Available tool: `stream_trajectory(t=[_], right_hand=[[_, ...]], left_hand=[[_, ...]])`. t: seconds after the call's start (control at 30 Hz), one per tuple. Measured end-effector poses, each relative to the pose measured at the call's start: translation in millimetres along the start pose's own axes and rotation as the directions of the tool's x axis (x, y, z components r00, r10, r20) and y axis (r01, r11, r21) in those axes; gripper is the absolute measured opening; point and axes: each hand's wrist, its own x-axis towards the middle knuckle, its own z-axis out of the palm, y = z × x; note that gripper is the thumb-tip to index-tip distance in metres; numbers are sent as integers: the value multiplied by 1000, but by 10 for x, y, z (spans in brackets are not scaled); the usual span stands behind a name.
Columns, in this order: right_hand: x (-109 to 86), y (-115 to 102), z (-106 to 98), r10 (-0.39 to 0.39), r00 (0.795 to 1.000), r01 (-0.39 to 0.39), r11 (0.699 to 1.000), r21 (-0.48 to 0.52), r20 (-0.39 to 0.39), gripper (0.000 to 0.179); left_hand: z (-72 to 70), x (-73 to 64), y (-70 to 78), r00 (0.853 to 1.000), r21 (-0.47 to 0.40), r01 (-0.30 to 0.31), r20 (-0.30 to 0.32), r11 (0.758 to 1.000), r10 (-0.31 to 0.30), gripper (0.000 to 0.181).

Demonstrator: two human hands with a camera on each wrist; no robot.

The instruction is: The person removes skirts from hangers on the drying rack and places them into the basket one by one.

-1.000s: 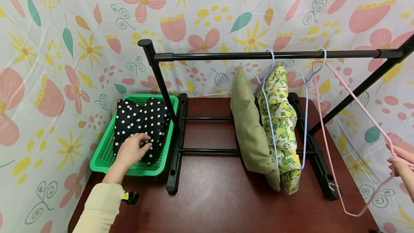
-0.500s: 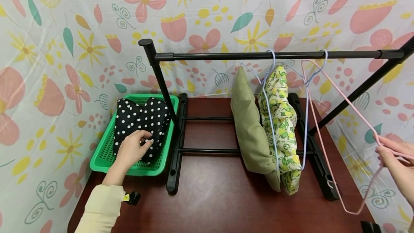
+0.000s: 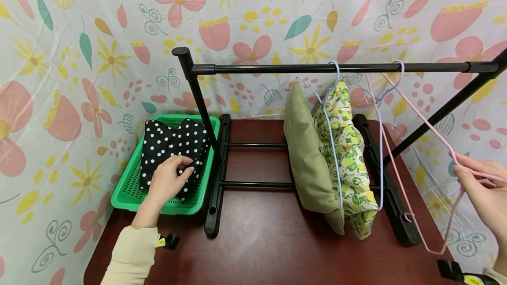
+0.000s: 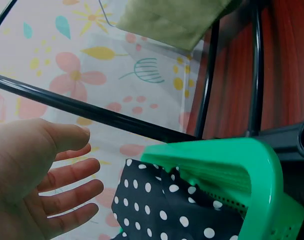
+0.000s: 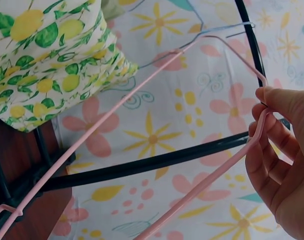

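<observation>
My left hand (image 3: 168, 181) hovers over a black cloth with white dots (image 3: 162, 144), which lies folded in a green plastic basket (image 3: 186, 209). In the left wrist view its fingers are spread loosely, holding nothing, beside the cloth. At the far right, my right hand (image 3: 485, 188) pinches a pink clothes hanger (image 5: 194, 191) near its neck, between thumb and fingers. The hanger's long frame tilts down toward the table, close to the rack's right foot, and its upper corner overlaps a lavender hanger (image 3: 381, 157).
A black clothes rack (image 3: 261, 69) spans the wooden table (image 3: 253, 241). From its bar hang lavender hangers, beside an olive-green cushion-like item (image 3: 310, 166) and a lemon-print one (image 3: 352, 153). Flowered fabric (image 3: 245, 8) covers the walls behind and at both sides.
My right hand has moved left and inward with the pink hanger, bringing more of the hand into view. My left hand has shifted slightly right over the dotted cloth.
</observation>
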Motion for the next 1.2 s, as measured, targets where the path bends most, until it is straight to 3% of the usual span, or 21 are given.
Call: stream_trajectory(t=[0.2, 0.5, 0.9, 1.2], right_hand=[[74, -29, 37, -22, 1000, 22, 1000, -6, 4, 28], [211, -31, 68, -177, 982, 181, 982, -59, 62, 26], [365, -62, 161, -214, 967, 239, 948, -212, 135, 22], [534, -137, 211, -167, 972, 216, 914, -344, 167, 22]], left_hand=[[28, 4, 58, 1000, -35, -7, -31, 999, 6, 18], [40, 11, 221, 995, -78, -34, -92, 996, 26, 14], [89, -48, 395, 981, -74, -101, -173, 992, 87, 14], [129, -68, 482, 973, -83, -131, -202, 988, 112, 15]])
